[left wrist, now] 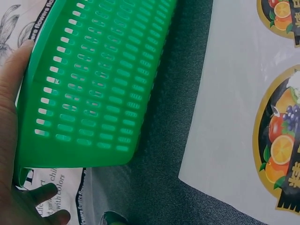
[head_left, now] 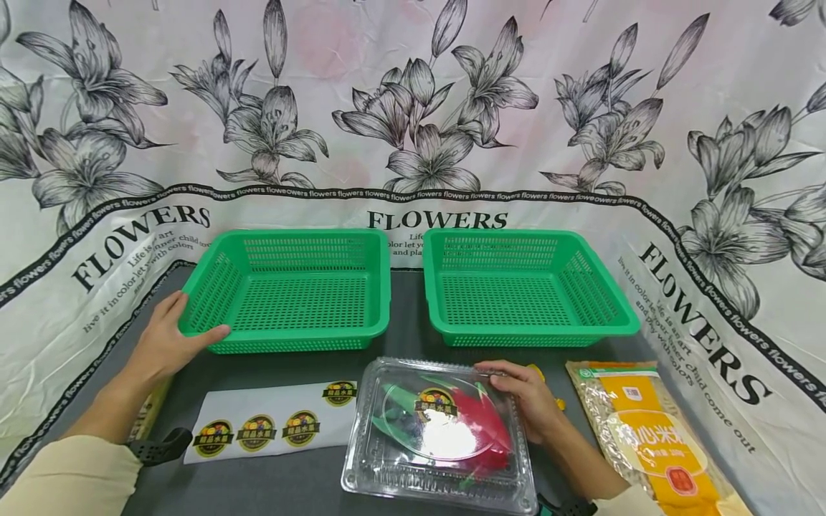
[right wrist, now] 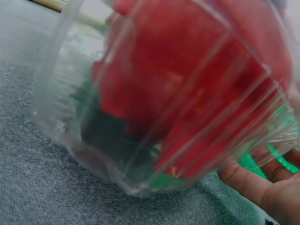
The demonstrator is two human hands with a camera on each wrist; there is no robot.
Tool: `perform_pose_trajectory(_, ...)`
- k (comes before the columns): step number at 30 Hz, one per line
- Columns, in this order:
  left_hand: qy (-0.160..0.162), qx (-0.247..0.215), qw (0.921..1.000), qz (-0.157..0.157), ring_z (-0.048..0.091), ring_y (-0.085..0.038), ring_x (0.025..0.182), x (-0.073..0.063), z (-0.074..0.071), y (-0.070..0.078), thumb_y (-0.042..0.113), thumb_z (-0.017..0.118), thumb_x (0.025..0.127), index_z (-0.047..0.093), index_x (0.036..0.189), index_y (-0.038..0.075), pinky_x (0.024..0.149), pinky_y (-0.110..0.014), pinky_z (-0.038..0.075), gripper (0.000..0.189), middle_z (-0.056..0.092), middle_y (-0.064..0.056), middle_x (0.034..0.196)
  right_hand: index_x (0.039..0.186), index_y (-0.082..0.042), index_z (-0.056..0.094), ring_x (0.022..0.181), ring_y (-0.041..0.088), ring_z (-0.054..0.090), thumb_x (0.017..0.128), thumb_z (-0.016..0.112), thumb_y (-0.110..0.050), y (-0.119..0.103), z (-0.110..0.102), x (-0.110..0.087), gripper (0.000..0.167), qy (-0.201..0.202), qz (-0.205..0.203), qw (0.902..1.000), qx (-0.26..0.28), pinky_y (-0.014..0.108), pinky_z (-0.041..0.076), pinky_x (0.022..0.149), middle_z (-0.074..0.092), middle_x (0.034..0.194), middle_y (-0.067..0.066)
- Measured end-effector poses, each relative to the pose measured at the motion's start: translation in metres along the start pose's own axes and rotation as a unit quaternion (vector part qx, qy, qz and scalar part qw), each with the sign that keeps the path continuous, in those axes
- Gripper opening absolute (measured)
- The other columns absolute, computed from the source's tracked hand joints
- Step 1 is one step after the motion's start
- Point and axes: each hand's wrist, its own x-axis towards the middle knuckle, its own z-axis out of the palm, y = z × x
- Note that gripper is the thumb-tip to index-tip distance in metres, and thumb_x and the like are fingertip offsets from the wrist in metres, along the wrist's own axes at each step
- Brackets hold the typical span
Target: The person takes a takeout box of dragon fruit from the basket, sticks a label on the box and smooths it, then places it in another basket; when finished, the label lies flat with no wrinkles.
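Note:
My left hand (head_left: pixel 169 337) grips the near left corner of the left green plastic basket (head_left: pixel 290 340), thumb over the front rim and fingers outside. The left wrist view shows the basket's slotted wall (left wrist: pixel 93 93) beside that hand. My right hand (head_left: pixel 525 398) holds the right edge of a lidded clear plastic box (head_left: pixel 361 473). Inside the box lies a red and green fruit-like thing (head_left: pixel 487 423), its red part (right wrist: pixel 197 70) filling much of the right wrist view. On the lid sits a black and gold round fruit label (head_left: pixel 437 403). The box is slightly tilted.
A white sheet (head_left: pixel 258 398) with several fruit labels lies left of the box. Another green basket (head_left: pixel 529 340) stands at the back right. An orange and clear bag (head_left: pixel 652 430) lies far right, with small yellow things (head_left: pixel 560 404) near my right hand. A flower-printed cloth (head_left: pixel 413 165) hangs behind.

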Motion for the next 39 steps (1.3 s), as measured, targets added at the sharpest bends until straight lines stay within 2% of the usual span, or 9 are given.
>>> perform_pose_trajectory(4,-0.001,0.002,1.0000,0.002,0.008,-0.057,0.134,0.001,0.000,0.001,0.053,0.062,0.088,0.002,0.150,-0.009,0.095,-0.074,0.018,0.106,0.000,-0.033,0.153,0.122,-0.004,0.066,0.094,0.023,0.067,0.100,0.041,0.002,-0.002,0.002,-0.002,0.034,0.003,-0.001,0.9999,0.011,0.039,0.055,0.074,0.064,0.112,0.011)
perform_pose_trajectory(8,-0.002,0.002,1.0000,0.005,0.009,-0.057,0.134,0.002,0.000,0.000,0.053,0.062,0.088,0.002,0.150,-0.009,0.095,-0.074,0.019,0.106,0.000,-0.032,0.153,0.120,-0.008,0.068,0.090,0.024,0.068,0.100,0.041,0.000,-0.009,0.007,-0.003,0.035,0.021,-0.006,0.9998,-0.001,0.039,0.056,0.072,0.066,0.110,0.009)
perform_pose_trajectory(14,0.000,0.005,1.0000,0.005,0.009,-0.058,0.134,0.002,-0.001,0.000,0.053,0.062,0.088,0.003,0.150,-0.009,0.094,-0.075,0.019,0.106,0.001,-0.032,0.153,0.120,-0.013,0.069,0.089,0.025,0.069,0.102,0.041,-0.005,-0.023,0.016,-0.004,0.034,0.042,0.008,0.9990,-0.017,0.041,0.056,0.071,0.066,0.109,0.009)
perform_pose_trajectory(29,-0.004,-0.003,1.0000,0.005,0.008,-0.058,0.134,0.001,-0.001,-0.002,0.054,0.062,0.089,0.001,0.150,-0.008,0.094,-0.075,0.019,0.106,-0.001,-0.032,0.153,0.120,-0.010,0.069,0.089,0.025,0.069,0.101,0.044,-0.004,-0.041,0.029,0.002,0.032,0.047,0.012,0.9986,-0.019,0.041,0.055,0.072,0.066,0.110,0.011)
perform_pose_trajectory(39,-0.003,0.002,1.0000,0.007,0.008,-0.058,0.133,0.001,0.000,-0.002,0.054,0.061,0.089,0.002,0.150,-0.010,0.094,-0.075,0.019,0.106,0.000,-0.034,0.152,0.121,-0.005,0.067,0.088,0.025,0.069,0.101,0.046,-0.008,-0.056,0.038,0.010,0.029,0.055,0.016,0.9976,-0.039,0.044,0.055,0.072,0.067,0.109,0.010)
